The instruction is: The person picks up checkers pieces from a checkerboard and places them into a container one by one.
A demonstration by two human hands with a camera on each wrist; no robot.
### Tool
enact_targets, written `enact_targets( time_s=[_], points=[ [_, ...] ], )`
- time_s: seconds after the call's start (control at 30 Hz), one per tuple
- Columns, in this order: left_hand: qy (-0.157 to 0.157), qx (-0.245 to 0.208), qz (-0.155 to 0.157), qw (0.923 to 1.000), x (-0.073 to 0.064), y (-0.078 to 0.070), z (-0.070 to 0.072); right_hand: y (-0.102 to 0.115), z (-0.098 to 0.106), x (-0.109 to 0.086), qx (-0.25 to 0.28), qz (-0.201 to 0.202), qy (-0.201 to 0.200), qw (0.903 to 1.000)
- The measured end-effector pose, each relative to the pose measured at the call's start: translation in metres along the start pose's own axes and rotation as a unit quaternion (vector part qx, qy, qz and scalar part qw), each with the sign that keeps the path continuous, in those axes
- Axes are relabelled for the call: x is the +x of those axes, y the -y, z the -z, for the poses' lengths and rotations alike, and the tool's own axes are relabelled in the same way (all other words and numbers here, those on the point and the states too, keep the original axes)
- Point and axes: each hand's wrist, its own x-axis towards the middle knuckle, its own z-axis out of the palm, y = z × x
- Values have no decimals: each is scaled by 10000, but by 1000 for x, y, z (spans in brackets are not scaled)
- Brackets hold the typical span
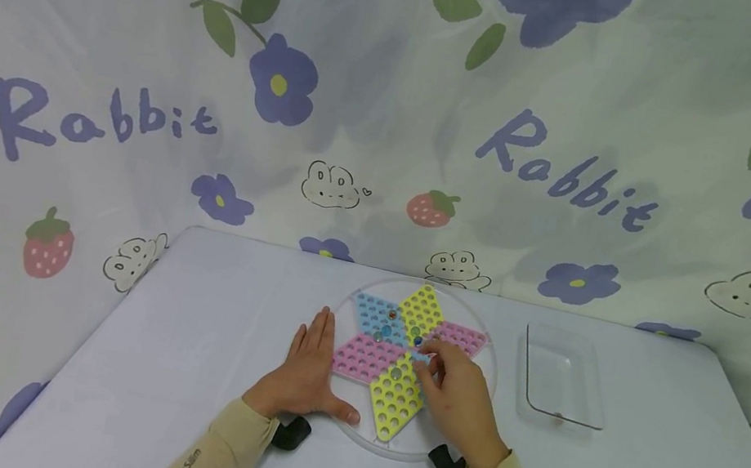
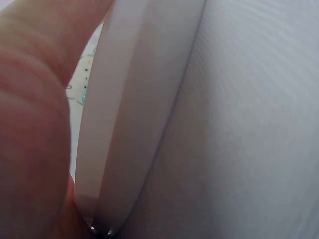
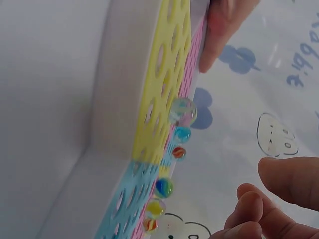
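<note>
A round white Chinese checkers board (image 1: 348, 430) with a pink, yellow and blue star of holes lies on the table. Several glass marbles sit on it, among them a clear one (image 3: 183, 111), a light blue one (image 3: 182, 135) and a blue-green one (image 3: 163, 187). My left hand (image 1: 308, 372) rests against the board's left rim, its fingers straight and thumb spread along the near edge. My right hand (image 1: 463, 398) hovers over the right-centre of the star, covering part of it. In the right wrist view its thumb and loosely bent fingers (image 3: 249, 206) stand apart, with nothing between them.
Right of the board stands a clear rectangular container (image 1: 563, 381), with one small reddish marble (image 1: 558, 419) at its near side. A white cloth (image 1: 174, 366) covers the table. Behind hangs a patterned curtain (image 1: 397, 105).
</note>
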Motion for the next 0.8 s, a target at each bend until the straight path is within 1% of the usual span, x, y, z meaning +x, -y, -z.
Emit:
enact_targets(
  time_s=[0.13, 0.3, 0.47, 0.6, 0.7, 0.8],
  points=[
    [-29, 9, -6, 10000, 1, 0, 0, 3, -4, 1, -21, 109, 130, 9999],
    [32, -21, -10, 10000, 1, -1, 1, 6, -8, -1, 14, -7, 337, 9994],
    [-44, 46, -28, 10000, 1, 0, 2, 9, -14, -4, -41, 40, 588, 9983],
    [-17, 31, 1, 10000, 1, 0, 1, 10, -18, -7, -95, -20, 840, 9964],
    [27, 18, 27, 10000, 2, 0, 0, 10, -21, -8, -112, -48, 943, 9955],
    [-20, 14, 26, 10000, 2, 1, -2, 9, -23, -7, -142, -9, 985, 9950]
  ],
)
